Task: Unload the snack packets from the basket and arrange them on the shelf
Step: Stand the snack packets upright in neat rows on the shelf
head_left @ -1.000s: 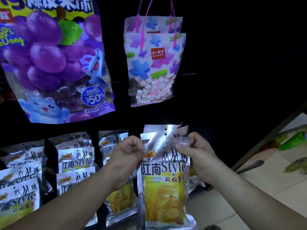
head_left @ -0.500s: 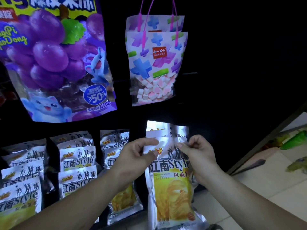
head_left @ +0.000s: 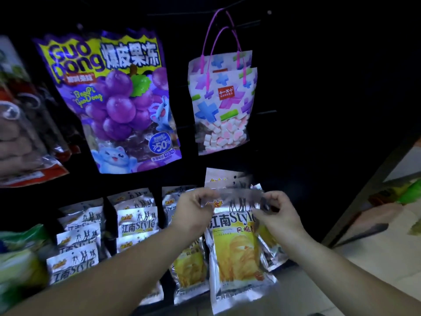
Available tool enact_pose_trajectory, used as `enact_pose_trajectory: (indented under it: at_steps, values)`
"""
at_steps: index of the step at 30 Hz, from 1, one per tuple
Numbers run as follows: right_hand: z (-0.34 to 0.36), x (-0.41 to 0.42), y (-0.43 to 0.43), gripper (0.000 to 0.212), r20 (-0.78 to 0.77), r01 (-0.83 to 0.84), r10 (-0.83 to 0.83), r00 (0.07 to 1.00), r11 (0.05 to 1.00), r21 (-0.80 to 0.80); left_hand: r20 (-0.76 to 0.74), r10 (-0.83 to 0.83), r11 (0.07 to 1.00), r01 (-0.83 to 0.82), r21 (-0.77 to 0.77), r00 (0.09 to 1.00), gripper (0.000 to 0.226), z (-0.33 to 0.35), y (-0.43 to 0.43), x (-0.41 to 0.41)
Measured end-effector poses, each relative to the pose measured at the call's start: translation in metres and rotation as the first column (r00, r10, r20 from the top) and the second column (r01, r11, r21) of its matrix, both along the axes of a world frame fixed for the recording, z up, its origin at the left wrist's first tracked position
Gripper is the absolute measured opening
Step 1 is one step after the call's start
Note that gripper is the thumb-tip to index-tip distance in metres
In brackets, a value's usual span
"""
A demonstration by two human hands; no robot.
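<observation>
Many hung packets (head_left: 136, 224) are lining the shelf (head_left: 296, 133); we are pinching the top of one more packet (head_left: 237, 247) with left hand (head_left: 193, 210) and right hand (head_left: 278, 213).

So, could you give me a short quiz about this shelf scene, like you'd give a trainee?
1. True or false: the left hand and right hand both pinch the top of the front chip packet.
2. Which bag hangs directly above that packet? A) grape jelly bag B) marshmallow bag C) red bag
3. Fill in: more columns of matching packets hang to its ___.
Key: 1 true; 2 B; 3 left.
</observation>
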State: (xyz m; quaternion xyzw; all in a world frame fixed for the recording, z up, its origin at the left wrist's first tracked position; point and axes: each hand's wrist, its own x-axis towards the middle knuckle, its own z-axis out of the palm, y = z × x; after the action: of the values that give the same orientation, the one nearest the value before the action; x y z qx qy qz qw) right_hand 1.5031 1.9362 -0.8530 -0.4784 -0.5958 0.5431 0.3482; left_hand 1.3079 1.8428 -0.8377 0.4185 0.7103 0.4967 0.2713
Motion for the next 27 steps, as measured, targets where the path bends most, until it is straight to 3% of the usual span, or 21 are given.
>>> enact_pose_trajectory:
  at_steps: [4, 7, 10, 13, 17, 20, 22, 24, 27]
  values:
    - [-0.018, 0.0, -0.005, 0.027, 0.13, -0.183, 0.181, 0.975, 0.983, 0.002, -0.02, 0.026, 0.999, -0.027, -0.034, 0.999, 0.048, -0.003, 0.007, -0.02]
    - [-0.035, -0.009, 0.002, 0.031, 0.198, -0.308, 0.309, 0.93, 0.951, -0.04, 0.06, 0.035, 0.998, -0.031, -0.063, 0.998, 0.043, -0.024, 0.023, -0.034]
    - [-0.058, -0.022, 0.03, 0.037, 0.267, -0.31, 0.298, 0.917, 0.951, 0.004, 0.134, 0.047, 0.997, -0.039, -0.062, 0.99, 0.03, -0.049, 0.044, -0.044]
    - [-0.091, -0.03, 0.07, 0.02, 0.359, -0.259, 0.22, 0.907, 0.964, 0.065, 0.155, 0.097, 0.995, -0.092, -0.035, 0.983, 0.025, -0.073, 0.066, -0.05]
    - [-0.146, -0.042, 0.105, 0.011, 0.549, -0.393, 0.324, 0.77, 0.92, 0.008, 0.189, 0.144, 0.989, -0.136, -0.055, 0.971, 0.026, -0.106, 0.086, -0.059]
    - [-0.189, -0.045, 0.116, 0.02, 0.604, -0.483, 0.423, 0.675, 0.873, -0.07, 0.199, 0.136, 0.99, -0.126, -0.061, 0.971, 0.029, -0.126, 0.096, -0.066]
    - [-0.212, -0.042, 0.127, 0.05, 0.697, -0.53, 0.425, 0.578, 0.845, -0.076, 0.214, 0.143, 0.989, -0.13, -0.073, 0.966, 0.026, -0.136, 0.1, -0.068]
    - [-0.214, -0.037, 0.132, 0.053, 0.736, -0.523, 0.454, 0.502, 0.837, -0.16, 0.231, 0.165, 0.986, -0.152, -0.071, 0.959, 0.027, -0.144, 0.102, -0.069]
    - [-0.205, -0.025, 0.137, 0.053, 0.678, -0.476, 0.515, 0.524, 0.837, -0.268, 0.235, 0.198, 0.98, -0.186, -0.072, 0.952, 0.031, -0.154, 0.104, -0.072]
